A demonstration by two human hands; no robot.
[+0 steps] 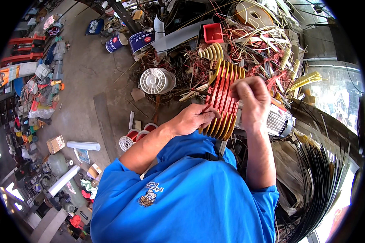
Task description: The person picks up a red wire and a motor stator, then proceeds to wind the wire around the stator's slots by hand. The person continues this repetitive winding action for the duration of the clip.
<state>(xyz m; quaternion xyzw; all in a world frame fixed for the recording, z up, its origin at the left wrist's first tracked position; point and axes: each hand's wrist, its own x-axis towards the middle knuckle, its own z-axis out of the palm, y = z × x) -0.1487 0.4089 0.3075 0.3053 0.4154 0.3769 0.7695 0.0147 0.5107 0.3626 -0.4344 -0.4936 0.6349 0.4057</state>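
Observation:
A winding former (pixel 223 93) with stacked yellow slotted ends and bundles of red wire (pixel 220 97) across it stands in front of me. My left hand (pixel 196 119) is at the former's lower left, fingers curled round what looks like red wire. My right hand (pixel 251 95) is raised at the former's right side, fingers bent into a pinch; what is between them is hidden. A silver ribbed motor housing (pixel 279 123) sits behind my right forearm. Stepped yellow formers (pixel 211 50) lie just beyond the winding former.
A white spool (pixel 152 81), smaller spools (pixel 125 143), a red bin (pixel 212 32) and tangled wire scrap (pixel 271 56) surround the work. Paper rolls (pixel 84 146) and clutter lie on the concrete floor (pixel 81 73) at left. A black cable bundle (pixel 316 190) hangs at lower right.

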